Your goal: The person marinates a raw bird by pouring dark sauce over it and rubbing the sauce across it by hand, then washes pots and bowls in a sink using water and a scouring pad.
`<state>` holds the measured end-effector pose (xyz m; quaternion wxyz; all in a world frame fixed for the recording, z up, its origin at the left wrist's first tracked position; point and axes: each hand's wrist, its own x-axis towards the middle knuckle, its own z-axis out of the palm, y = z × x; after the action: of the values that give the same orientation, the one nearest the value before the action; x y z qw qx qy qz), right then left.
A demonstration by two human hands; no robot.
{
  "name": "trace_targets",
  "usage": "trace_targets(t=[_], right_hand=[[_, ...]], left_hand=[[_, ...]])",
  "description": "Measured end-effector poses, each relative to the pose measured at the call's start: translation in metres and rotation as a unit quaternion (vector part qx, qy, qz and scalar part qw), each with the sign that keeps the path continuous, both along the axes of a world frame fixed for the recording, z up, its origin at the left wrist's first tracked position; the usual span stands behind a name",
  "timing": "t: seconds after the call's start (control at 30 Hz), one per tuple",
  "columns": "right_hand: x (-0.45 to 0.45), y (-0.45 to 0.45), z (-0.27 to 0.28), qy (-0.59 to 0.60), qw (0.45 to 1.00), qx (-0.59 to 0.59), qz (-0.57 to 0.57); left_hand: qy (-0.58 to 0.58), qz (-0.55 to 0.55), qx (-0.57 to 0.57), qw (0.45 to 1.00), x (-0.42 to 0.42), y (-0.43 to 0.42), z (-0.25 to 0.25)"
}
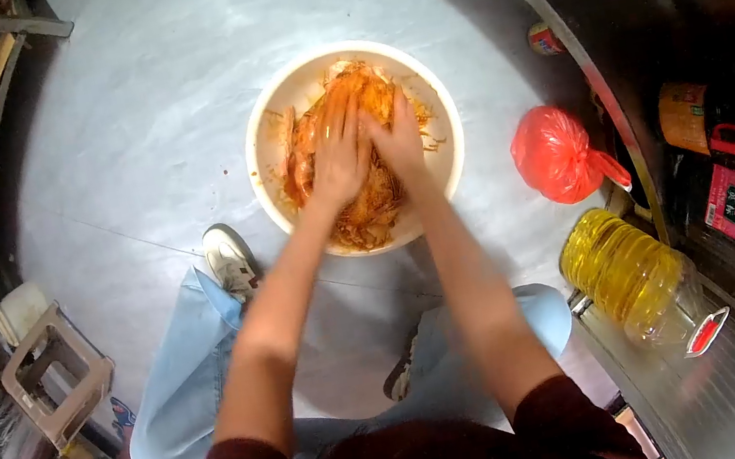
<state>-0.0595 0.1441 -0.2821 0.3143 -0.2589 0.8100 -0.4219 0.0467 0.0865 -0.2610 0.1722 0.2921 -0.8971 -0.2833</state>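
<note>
Inside the basin [256,165], my left hand [341,155] and right hand [397,134] lie open on orange-coated meat [369,213]. Red bag [555,153] right of basin.

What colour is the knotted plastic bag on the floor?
Red, showing best in the head view.

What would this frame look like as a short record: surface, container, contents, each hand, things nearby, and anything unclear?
surface: pale grey floor
container: round, pale basin, between and ahead of the person's feet
contents: orange-coated food, apparently meat, with loose shreds
left hand: left hand on the food, fingers extended
right hand: right hand on the food, beside the left
nearby, right: knotted red plastic bag; clear bottle holding yellow liquid
unclear: exact food type; fingertip detail, blurred
</note>
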Motion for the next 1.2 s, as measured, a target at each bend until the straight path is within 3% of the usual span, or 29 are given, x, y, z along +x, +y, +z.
trace_targets(t=[0.07, 0.17, 0.2, 0.23, 0.27, 0.3, 0.37, 0.43, 0.5, 0.53, 0.57, 0.6, 0.63, 0.77, 0.87, 0.9, 0.93, 0.97, 1.0, 1.07, 1.1, 1.13, 1.17, 1.2], right_hand=[[-0.031, -0.019, -0.03, -0.022, 0.998, -0.034, 0.049], [-0.039, -0.024, -0.038, -0.079, 0.991, -0.051, 0.092], [-0.038, -0.025, -0.031, -0.099, 0.988, -0.053, 0.102], [-0.03, -0.021, -0.023, 0.017, 0.993, -0.015, 0.113], [-0.025, -0.015, -0.023, 0.02, 0.994, -0.005, 0.104], [-0.021, -0.013, -0.023, 0.023, 0.995, 0.001, 0.097], [-0.002, -0.019, -0.021, 0.095, 0.993, 0.024, 0.058], [0.009, -0.04, 0.006, 0.226, 0.954, 0.075, 0.182], [0.0, -0.046, 0.008, 0.301, 0.913, 0.081, 0.264], [-0.011, -0.051, 0.012, 0.26, 0.918, 0.096, 0.284], [-0.022, -0.056, 0.022, 0.216, 0.921, 0.11, 0.305], [-0.034, -0.061, 0.028, 0.171, 0.922, 0.125, 0.325], [-0.04, -0.055, -0.032, 0.14, 0.957, -0.008, 0.253], [-0.03, -0.011, -0.037, 0.033, 0.989, -0.046, 0.14], [-0.008, 0.038, -0.028, -0.079, 0.995, -0.021, 0.057], [-0.001, 0.051, -0.033, -0.134, 0.99, -0.02, 0.036], [0.009, 0.068, -0.034, -0.191, 0.981, -0.017, 0.013], [0.028, 0.074, -0.019, -0.14, 0.984, 0.113, -0.014], [0.045, 0.074, -0.01, -0.17, 0.98, 0.07, -0.081], [0.065, 0.067, 0.003, -0.224, 0.95, -0.026, -0.216], [0.065, 0.062, 0.008, -0.307, 0.892, 0.086, -0.32], [0.064, 0.063, -0.005, -0.381, 0.858, 0.019, -0.344], [0.063, 0.067, -0.031, -0.449, 0.815, -0.047, -0.364], [0.062, 0.07, -0.044, -0.512, 0.763, -0.113, -0.38]], left_hand=[[-0.06, -0.083, -0.05, 0.994, -0.027, -0.041, -0.022], [-0.084, -0.117, 0.023, 0.989, -0.034, -0.067, -0.037], [-0.085, -0.041, 0.079, 0.992, -0.028, -0.064, -0.039], [-0.083, 0.034, 0.127, 0.988, -0.021, -0.065, -0.043], [-0.082, 0.11, 0.176, 0.975, -0.017, -0.062, -0.041], [-0.129, 0.143, 0.136, 0.972, -0.012, -0.055, -0.039], [-0.097, 0.147, 0.089, 0.98, 0.0, -0.05, -0.079], [-0.072, 0.138, 0.089, 0.984, 0.004, -0.046, -0.099], [-0.036, 0.16, 0.203, 0.965, -0.003, -0.027, -0.035], [-0.017, 0.17, 0.258, 0.951, -0.004, -0.019, -0.01], [-0.135, 0.156, 0.217, 0.954, 0.004, -0.014, -0.012], [-0.147, 0.141, 0.178, 0.963, 0.015, -0.011, -0.016], [-0.159, 0.128, 0.141, 0.969, 0.029, -0.009, -0.022], [-0.19, 0.15, 0.019, 0.97, 0.055, 0.019, -0.025], [-0.093, 0.218, 0.121, 0.964, 0.069, 0.034, -0.02], [-0.083, 0.247, 0.074, 0.963, 0.076, 0.04, -0.023], [-0.079, 0.267, 0.114, 0.953, 0.08, 0.048, -0.029], [-0.072, 0.287, 0.152, 0.943, 0.08, 0.051, -0.035], [-0.067, 0.307, 0.189, 0.93, 0.081, 0.053, -0.04], [-0.108, 0.336, 0.275, 0.894, 0.068, 0.041, -0.03], [-0.119, 0.346, 0.294, 0.883, 0.063, 0.034, -0.027], [-0.129, 0.355, 0.312, 0.872, 0.058, 0.031, -0.021], [-0.196, 0.308, 0.232, 0.902, 0.049, 0.043, 0.0], [-0.182, 0.273, 0.182, 0.927, 0.06, 0.063, -0.027]])
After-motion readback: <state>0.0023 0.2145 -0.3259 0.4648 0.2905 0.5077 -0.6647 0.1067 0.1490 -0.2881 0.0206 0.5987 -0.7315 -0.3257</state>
